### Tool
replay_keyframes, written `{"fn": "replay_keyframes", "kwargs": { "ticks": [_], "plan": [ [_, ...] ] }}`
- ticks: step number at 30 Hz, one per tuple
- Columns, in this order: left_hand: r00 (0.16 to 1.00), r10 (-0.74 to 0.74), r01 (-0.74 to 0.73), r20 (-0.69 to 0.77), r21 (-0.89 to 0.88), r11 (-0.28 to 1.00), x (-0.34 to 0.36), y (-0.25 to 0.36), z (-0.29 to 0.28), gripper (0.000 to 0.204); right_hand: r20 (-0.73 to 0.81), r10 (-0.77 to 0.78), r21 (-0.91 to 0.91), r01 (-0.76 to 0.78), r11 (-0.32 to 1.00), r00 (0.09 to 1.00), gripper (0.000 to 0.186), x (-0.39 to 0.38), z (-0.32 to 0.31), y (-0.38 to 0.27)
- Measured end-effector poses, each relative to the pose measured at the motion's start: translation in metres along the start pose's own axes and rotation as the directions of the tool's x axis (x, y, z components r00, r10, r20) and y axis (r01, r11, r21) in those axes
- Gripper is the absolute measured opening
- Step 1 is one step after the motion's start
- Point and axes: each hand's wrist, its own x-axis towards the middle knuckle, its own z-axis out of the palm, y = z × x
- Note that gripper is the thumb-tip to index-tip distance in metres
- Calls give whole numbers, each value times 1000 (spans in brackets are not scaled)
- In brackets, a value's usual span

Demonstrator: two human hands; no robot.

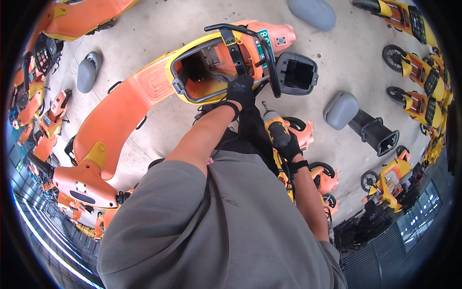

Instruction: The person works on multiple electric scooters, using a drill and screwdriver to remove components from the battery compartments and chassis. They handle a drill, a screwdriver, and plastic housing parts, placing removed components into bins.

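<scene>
My gloved left hand is at the open seat compartment of an orange and yellow scooter, at the lower end of a black metal bracket; its fingers are curled, and what they grip is hidden. A metal rod passes beside it. A black tubular rail curves over the rear. My gloved right hand holds a yellow and black drill, tip upward, below that rail and apart from it. A black bin with a grey rim lies right of the scooter.
Grey seats lie on the concrete floor at top, left and right. A black bin lies beside the right seat. Rows of scooters stand along the left and right; more stand behind my right arm.
</scene>
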Motion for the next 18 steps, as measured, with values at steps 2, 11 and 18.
{"fn": "replay_keyframes", "kwargs": {
  "ticks": [2,11,18],
  "plan": [
    [996,44,-36,-82,97,995,-2,1,6,40,14,21,81,-22,996,1000,33,2,3,13],
    [980,85,-99,-179,-67,993,-1,0,9,27,49,15,-6,-15,1000,999,32,11,6,29],
    [999,23,-28,-26,-200,979,-20,-7,-52,11,46,63,85,-67,994,997,36,11,5,30]
  ]
}}
